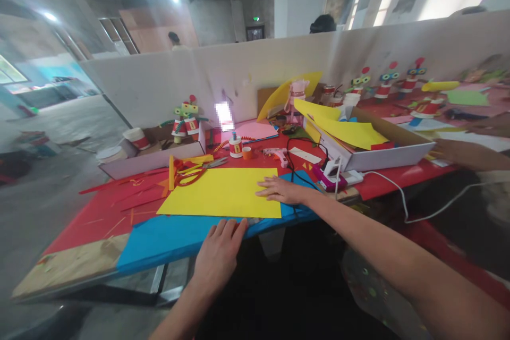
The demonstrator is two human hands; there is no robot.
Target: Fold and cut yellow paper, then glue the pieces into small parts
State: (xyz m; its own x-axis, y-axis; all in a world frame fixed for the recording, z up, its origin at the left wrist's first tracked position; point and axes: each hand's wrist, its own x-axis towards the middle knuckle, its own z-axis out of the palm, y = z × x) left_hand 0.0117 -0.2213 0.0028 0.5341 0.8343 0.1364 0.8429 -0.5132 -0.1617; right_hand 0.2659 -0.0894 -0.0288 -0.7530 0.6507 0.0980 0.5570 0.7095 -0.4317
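White box (159,161) holds a cup (137,138). Yellow sheet (211,191) lies on blue sheet (167,236). Your left hand (220,248): at sheet's near edge, can't tell if fingers grip. Right hand (281,190): on yellow, fingers slightly apart. Right box (392,158): yellow paper (348,132) inside.

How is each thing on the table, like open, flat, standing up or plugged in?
Yellow sheet: flat, right hand resting on it
Blue sheet: partly covered
Right box: open, paper inside
Left box: open, things inside
Pink bottle: upright
Glue gun: lying down
White plug: in the purple power strip
Scissors: lying down, blades' opening unclear
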